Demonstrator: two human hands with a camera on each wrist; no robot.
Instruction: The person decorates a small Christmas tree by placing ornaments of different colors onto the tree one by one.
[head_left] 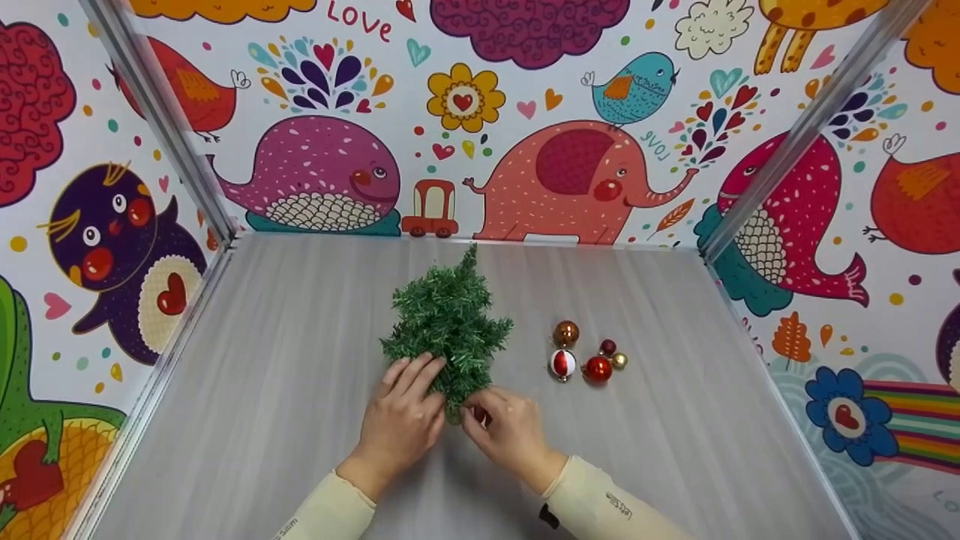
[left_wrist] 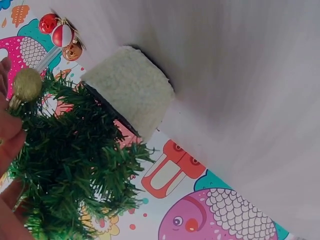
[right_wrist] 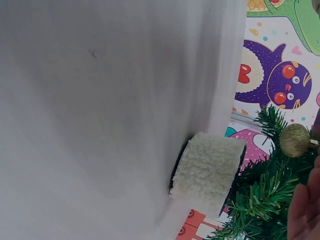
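Note:
A small green artificial Christmas tree (head_left: 450, 322) stands at the middle of the grey table, its base wrapped in cream fleece (right_wrist: 207, 170). My left hand (head_left: 405, 412) holds the tree's near left branches, fingers laid over the tinsel needles. On the near side, my right hand (head_left: 510, 427) pinches a gold glitter bauble (left_wrist: 27, 84) by its cap end. The bauble lies against the lower front branches, between both hands. In the right wrist view, the gold bauble (right_wrist: 295, 140) overlaps the needles close to the fingertips.
Right of the tree lies a loose group of baubles: a copper one (head_left: 566, 333), a red-and-white one (head_left: 562, 364), a red one (head_left: 598, 369), a small dark red one (head_left: 608, 346) and a small gold one (head_left: 619, 361). Cartoon-printed walls (head_left: 525, 97) with metal posts enclose the table.

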